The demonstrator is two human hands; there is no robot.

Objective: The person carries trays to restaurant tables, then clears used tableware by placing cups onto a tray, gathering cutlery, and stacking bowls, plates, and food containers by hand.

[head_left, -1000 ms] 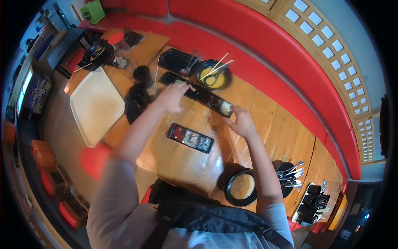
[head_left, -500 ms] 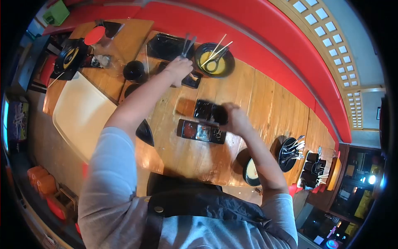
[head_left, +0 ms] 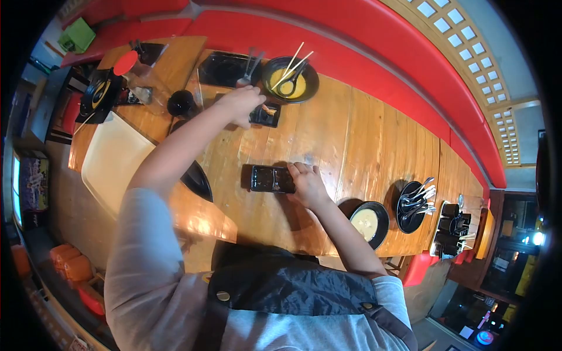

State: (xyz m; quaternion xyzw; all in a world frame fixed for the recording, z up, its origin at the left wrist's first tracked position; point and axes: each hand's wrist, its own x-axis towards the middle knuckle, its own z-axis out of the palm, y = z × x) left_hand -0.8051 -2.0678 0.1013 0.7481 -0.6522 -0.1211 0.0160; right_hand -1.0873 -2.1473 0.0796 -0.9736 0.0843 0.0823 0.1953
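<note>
Reaching to the far side of the table, my left hand has its thumb and fingers closed at the left end of a small black dish with a scrap of food in it. Just beyond the fingers, metal cutlery lies by a black rectangular tray. My right hand grips the right end of a black rectangular sauce dish at mid-table. Whether another dish sits beneath it I cannot tell.
A black bowl holds yellow soup, chopsticks and a ladle-like spoon. Nearer me stands a bowl of pale soup, beside a bowl of spoons. A cream tray, black cup and red-lidded jug are leftward.
My right hand has brought one black dish down onto the compartmented one; they now look stacked. My left hand stays by the small dish. The view has shifted slightly.
</note>
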